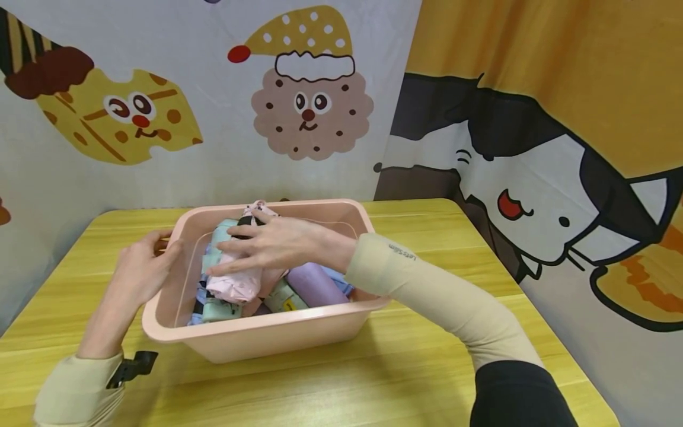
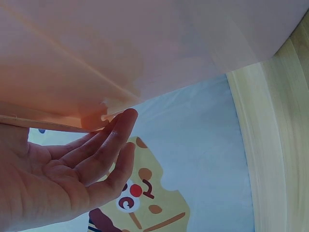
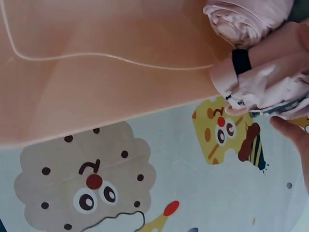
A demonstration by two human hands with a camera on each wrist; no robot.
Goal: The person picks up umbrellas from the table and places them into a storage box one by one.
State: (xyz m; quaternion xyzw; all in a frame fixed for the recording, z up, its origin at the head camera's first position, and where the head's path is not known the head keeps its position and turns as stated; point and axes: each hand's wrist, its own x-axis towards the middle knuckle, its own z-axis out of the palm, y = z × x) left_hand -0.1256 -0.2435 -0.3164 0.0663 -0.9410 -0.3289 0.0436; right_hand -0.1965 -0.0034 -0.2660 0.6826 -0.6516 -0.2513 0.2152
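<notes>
- The pink folded umbrella lies on top of the pile inside the pink plastic basin, toward the basin's left half, with its length running from the front wall to the back wall.
- Your right hand lies over this umbrella with the fingers spread and nearly straight; it rests on the fabric and, as far as I can see, it does not grip yet.
- In the right wrist view the umbrella's gathered end and its black strap are close to the basin's inner wall, so the far end has little free room.
- Your left hand is at the basin's left rim, the fingers relaxed and almost straight; in the left wrist view the fingertips touch just under the rim edge and hold nothing.
- To do this step well, I judge you should close the right fingers around the middle of the umbrella, not on the loose fabric, and lift it straight up.
- Press the left palm against the rim so the basin does not slide on the yellow wooden table.
- Beside the pink umbrella in the basin lie a mint green umbrella and a lilac umbrella; take care not to drag them.
</notes>
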